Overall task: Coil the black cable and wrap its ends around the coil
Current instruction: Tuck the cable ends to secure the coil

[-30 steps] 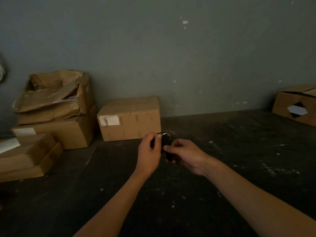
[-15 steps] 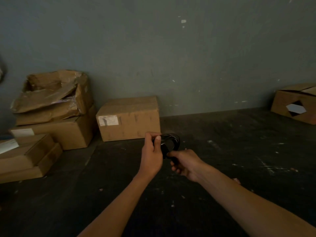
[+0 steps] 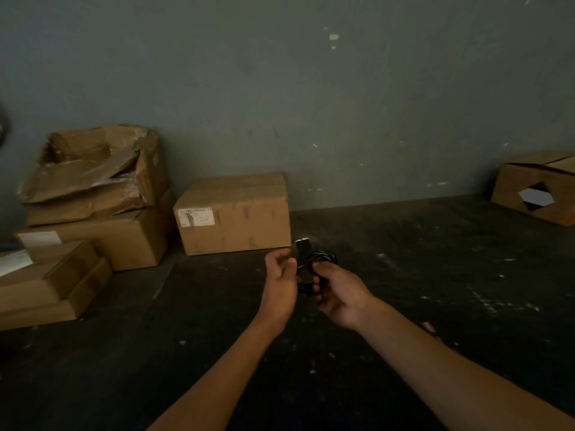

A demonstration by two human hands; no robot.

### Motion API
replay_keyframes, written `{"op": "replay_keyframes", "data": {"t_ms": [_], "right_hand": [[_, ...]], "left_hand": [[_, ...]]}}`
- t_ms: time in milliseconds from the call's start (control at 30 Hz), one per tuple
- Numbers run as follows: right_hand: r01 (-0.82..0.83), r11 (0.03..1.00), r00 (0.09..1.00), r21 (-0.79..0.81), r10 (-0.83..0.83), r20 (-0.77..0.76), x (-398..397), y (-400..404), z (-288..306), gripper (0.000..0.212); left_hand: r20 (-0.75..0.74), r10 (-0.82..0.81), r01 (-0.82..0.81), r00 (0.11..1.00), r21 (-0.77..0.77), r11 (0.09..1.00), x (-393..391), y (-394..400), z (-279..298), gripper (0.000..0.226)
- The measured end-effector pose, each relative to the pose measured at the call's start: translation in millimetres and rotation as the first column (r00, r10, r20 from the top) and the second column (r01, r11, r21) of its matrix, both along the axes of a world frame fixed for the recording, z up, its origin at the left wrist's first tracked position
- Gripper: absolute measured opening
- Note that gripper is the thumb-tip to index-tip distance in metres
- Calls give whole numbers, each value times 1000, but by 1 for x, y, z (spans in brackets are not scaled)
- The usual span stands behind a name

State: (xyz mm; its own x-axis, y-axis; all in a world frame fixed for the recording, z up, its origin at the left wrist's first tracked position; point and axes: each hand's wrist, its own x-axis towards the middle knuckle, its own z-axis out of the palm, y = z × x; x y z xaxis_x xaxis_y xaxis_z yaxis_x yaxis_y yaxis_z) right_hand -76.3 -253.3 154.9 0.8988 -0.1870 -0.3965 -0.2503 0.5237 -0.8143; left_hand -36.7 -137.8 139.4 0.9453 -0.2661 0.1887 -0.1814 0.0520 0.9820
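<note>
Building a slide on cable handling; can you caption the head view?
Over a dark floor, the right hand grips a coiled black cable while the left hand pinches its plug end.

- A closed cardboard box [image 3: 233,213] with a white label sits just beyond the grip and a little left, against the grey-green wall [image 3: 311,104].
- Further left of the grip, a torn, crumpled box [image 3: 96,169] sits on top of a larger box [image 3: 102,241].
- At the far left, flat boxes [image 3: 53,287] are stacked low, in front of that pile.
- Far right of the grip, a box with a diamond-shaped cut-out [image 3: 536,189] rests by the wall.
- Dark, scuffed worktop [image 3: 435,275] carries it all, flecked with pale marks.
</note>
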Motion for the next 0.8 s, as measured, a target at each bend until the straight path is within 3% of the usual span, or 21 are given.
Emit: {"op": "replay_keyframes", "data": {"t_ms": [167,267,367,500,667,733,800], "right_hand": [[-87,994,996,-60,88,30,-6,-5,6,17],[-152,961,986,-232,164,34,-11,-7,12,19],[-68,898,993,-436,104,58,-13,-4,10,20],[134,849,975,-511,-21,220,-13,0,8,17],[65,847,960,-528,91,265,-13,-1,4,22],[64,792,950,-607,137,280,-13,-2,2,24],[130,658,939,-742,158,305,-10,-4,0,21]], "left_hand": [[-23,-5,6,1000,53,999,6,3,-1,20],[15,19,-20,1000,78,997,7,5,-2,17],[87,33,-45,996,140,989,7,6,-8,14],[196,37,-82,980,225,971,7,5,-16,11],[238,20,-80,971,243,967,5,9,-17,11],[245,29,-93,969,254,963,3,11,-17,11],[241,28,-93,970,261,961,1,11,-18,11]]}}
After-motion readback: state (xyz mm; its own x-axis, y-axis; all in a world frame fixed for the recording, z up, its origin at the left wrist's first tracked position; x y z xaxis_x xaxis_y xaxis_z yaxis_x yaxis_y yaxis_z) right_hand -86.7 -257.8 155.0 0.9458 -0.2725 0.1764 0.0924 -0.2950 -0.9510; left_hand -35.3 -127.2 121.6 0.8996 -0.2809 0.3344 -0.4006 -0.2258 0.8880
